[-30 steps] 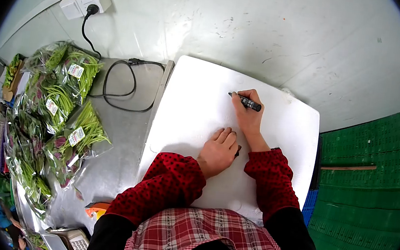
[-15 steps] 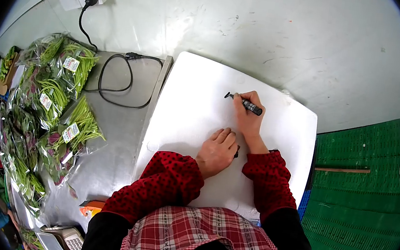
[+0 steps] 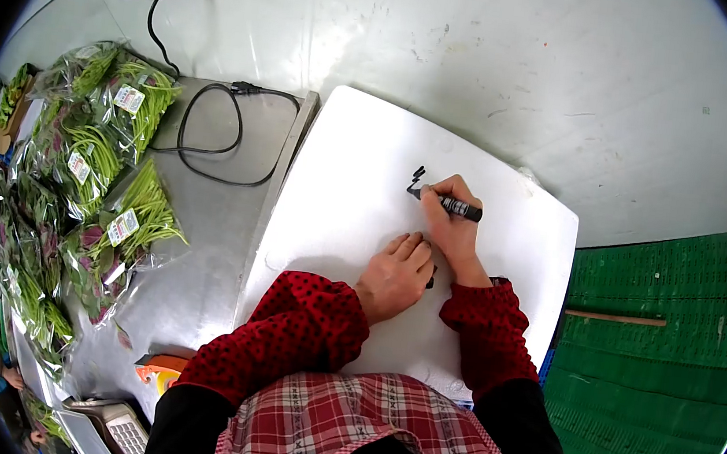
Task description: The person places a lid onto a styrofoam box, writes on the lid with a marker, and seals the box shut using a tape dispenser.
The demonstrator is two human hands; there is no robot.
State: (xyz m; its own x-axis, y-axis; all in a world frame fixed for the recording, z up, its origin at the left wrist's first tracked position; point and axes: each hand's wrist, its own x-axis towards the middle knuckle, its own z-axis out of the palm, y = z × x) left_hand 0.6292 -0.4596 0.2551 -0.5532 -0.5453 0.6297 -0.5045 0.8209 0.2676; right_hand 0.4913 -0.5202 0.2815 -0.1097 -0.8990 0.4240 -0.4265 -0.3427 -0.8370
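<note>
In my right hand [image 3: 452, 223] is a black marker [image 3: 458, 208], its tip touching the white foam box lid [image 3: 344, 163]. Dark pen strokes [image 3: 417, 178] show on the white surface just above the tip. My left hand [image 3: 396, 273] rests on the same surface, below and left of the right one, fingers curled. A small black piece that looks like the marker cap [image 3: 430, 280] pokes out at its thumb side; the rest is hidden by the hand.
Bagged leafy greens [image 3: 86, 171] with labels lie on the steel counter [image 3: 194, 236] at left. Behind them runs a black power cord [image 3: 238, 143]. An orange tape dispenser [image 3: 161, 370] and a calculator [image 3: 125, 434] sit lower left. Green crates [image 3: 659, 364] are stacked at right.
More black strokes have appeared on the white surface. My right hand with the marker has shifted slightly downward, while my left hand stays almost in place. The view has tilted slightly.
</note>
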